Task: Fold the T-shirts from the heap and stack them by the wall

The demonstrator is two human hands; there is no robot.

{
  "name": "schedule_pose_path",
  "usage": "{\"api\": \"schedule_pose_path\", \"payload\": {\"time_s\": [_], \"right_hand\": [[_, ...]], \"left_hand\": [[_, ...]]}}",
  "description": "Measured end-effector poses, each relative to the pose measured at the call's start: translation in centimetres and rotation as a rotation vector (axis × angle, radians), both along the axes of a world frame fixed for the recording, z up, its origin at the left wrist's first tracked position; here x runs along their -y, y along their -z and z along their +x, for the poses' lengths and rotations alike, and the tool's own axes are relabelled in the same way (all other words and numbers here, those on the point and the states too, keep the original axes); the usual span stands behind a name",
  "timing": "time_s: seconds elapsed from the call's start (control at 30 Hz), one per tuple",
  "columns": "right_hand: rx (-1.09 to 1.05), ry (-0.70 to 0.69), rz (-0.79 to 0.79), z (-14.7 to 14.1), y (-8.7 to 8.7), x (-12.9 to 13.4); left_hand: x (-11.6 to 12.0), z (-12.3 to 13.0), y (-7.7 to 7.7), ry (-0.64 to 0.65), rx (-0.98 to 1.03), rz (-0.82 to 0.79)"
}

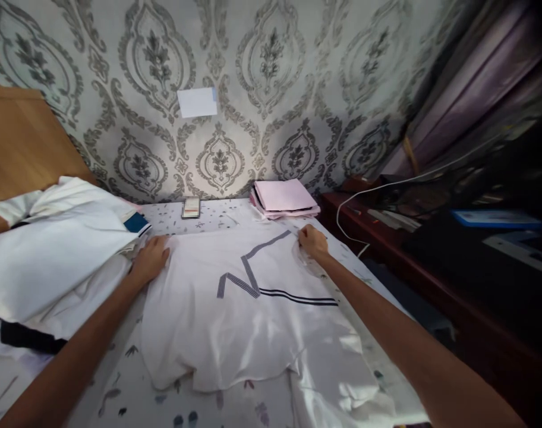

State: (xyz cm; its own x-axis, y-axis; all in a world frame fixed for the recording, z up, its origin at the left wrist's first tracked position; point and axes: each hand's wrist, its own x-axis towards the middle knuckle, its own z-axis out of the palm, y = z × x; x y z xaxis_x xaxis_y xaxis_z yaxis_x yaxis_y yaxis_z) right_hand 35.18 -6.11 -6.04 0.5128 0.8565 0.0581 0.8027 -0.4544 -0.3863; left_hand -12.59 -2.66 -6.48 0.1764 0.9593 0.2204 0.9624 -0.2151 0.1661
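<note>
From the head view we're looking down at a white shirt [275, 333], laid out across a patterned sheet [221, 410], grey striped zigzags and a dark double stripe running over its front. And here's our right hand [313, 241], fingers curled closed, the garment's far right corner caught in them! Over on the other side our left hand [153, 258] sits at the far left corner, fingers bent against the cloth; whether they pinch it, we can't tell. So the shirt lies between our two hands, most of it spreading nearer to us than the grip, its near edge rumpled. Left of it, close by our left forearm, a heap of white clothes [61, 255]. Beyond the shirt we've got a small card-like item [191, 208] and a folded pink pile [284, 196]. Off right, a dark red desk [405, 252] bears clutter, a white cable [339, 217] looping over its edge.
</note>
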Motion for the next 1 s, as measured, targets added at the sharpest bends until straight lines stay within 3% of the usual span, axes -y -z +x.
{"api": "schedule_pose_path", "payload": {"time_s": [0.17,0.27,0.37,0.5,0.6,0.67,0.77,0.83,0.93,1.0], "right_hand": [[0.066,-0.111,0.038,-0.4,0.5,2.1],[0.208,-0.261,0.081,-2.5,0.5,3.9],[0.199,-0.557,0.142,-7.1,0.0,6.0],[0.023,-1.056,0.188,-15.6,-0.8,8.0],[-0.161,-1.238,0.178,-21.2,-1.0,7.0],[-0.437,-1.179,0.152,-24.2,-0.9,4.9],[-1.093,-0.783,0.052,-27.2,-0.4,1.2],[-1.472,-0.537,-0.016,-28.2,-0.1,-0.5],[-1.721,-0.419,-0.026,-28.5,0.2,-1.4],[-1.743,-0.377,-0.023,-28.4,0.2,-1.4]], "left_hand": [[-1.4,-1.8,-0.7,-0.145,0.147,-0.103],[-2.2,-1.4,-0.4,-0.187,0.213,-0.155],[-2.9,-0.9,-0.2,-0.222,0.301,-0.167],[-4.0,-0.7,-0.6,-0.266,0.475,-0.160],[-4.5,-0.3,-0.8,-0.281,0.634,-0.174],[-4.3,0.3,-0.8,-0.256,0.737,-0.179],[-3.3,1.7,-0.5,-0.143,0.855,-0.167],[-2.2,2.6,-0.1,0.026,0.942,-0.202],[-0.8,3.2,0.4,0.300,1.075,-0.339],[-0.4,3.2,0.6,0.356,1.101,-0.368]]}}
